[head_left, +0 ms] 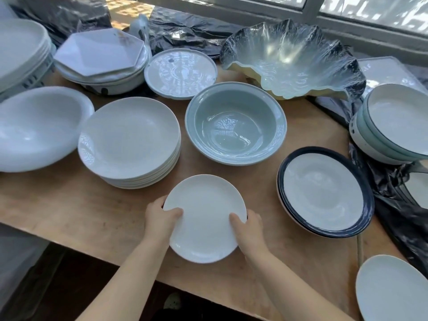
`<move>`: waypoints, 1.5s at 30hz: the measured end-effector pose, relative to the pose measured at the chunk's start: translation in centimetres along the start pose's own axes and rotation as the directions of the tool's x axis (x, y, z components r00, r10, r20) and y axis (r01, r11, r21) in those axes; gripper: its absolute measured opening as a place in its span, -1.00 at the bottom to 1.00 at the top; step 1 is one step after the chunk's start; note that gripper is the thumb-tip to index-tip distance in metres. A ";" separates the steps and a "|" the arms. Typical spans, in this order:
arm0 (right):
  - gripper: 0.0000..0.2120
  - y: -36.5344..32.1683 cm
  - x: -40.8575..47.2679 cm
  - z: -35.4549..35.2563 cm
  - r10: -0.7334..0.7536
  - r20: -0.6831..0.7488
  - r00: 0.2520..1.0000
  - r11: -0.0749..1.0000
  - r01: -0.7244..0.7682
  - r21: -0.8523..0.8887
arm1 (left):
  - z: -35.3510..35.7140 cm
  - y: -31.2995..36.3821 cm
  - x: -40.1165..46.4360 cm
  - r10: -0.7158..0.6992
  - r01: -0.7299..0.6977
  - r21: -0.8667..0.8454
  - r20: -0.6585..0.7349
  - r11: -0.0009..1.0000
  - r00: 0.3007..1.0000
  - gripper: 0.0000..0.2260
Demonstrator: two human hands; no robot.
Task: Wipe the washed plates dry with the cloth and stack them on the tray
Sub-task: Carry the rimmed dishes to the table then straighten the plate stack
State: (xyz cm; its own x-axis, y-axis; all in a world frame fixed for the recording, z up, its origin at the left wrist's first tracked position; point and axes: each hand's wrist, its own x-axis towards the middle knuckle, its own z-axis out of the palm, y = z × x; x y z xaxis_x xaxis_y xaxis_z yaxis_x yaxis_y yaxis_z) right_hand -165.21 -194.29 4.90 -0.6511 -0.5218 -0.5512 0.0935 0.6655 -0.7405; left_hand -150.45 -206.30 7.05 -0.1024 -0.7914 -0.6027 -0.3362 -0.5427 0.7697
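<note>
Wooden table (69,209) carrying crockery. At 1 o'clock, a scalloped glass bowl (294,59); at centre, a pale green bowl (236,123); at 9 o'clock, a stack of white plates (129,140); at 3 o'clock, dark-rimmed plates (324,193). At 6 o'clock, a small white plate (203,218) held over the table edge: left hand (159,218) and right hand (249,230) grip opposite rims, thumbs on top.
</note>
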 end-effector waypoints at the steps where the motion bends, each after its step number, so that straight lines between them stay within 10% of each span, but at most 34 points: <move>1: -0.77 -0.1 0.0 -0.2 -0.010 -0.003 1.000 1.000 0.010 -0.016 | -0.1 0.1 0.0 0.024 -0.024 0.024 -0.011 0.999 1.000 -0.69; 9: -0.46 -2.3 -1.0 -0.5 -0.430 -0.086 0.899 0.802 0.337 -0.493 | -2.9 -0.2 -0.4 0.163 -0.151 0.101 -0.112 0.983 0.980 -0.58; 18: -0.58 -7.1 -5.6 7.7 -0.729 0.414 0.546 0.314 0.803 -0.507 | -10.8 -3.2 -5.1 0.332 -0.190 0.379 -0.354 0.905 0.874 -0.61; 30: -0.65 -6.1 -23.9 21.6 -0.492 0.870 0.024 -0.258 0.951 -0.171 | -28.1 -16.1 -20.9 0.220 0.092 0.353 -0.745 0.931 0.629 -0.66; 45: -0.77 15.0 -65.8 37.1 -0.094 0.792 -0.604 -0.527 0.705 0.475 | -45.3 -46.8 -55.8 -0.149 0.430 -0.084 -0.982 0.899 0.120 -0.63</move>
State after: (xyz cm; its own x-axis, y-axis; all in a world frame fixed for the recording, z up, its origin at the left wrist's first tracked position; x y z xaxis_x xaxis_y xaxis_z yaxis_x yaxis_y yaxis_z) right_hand -93.01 -169.78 15.79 0.9805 -0.1704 0.0981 -0.1508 -0.9719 -0.1808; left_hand -86.60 -149.49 14.20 0.9568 -0.2900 0.0199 -0.2676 -0.8520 0.4501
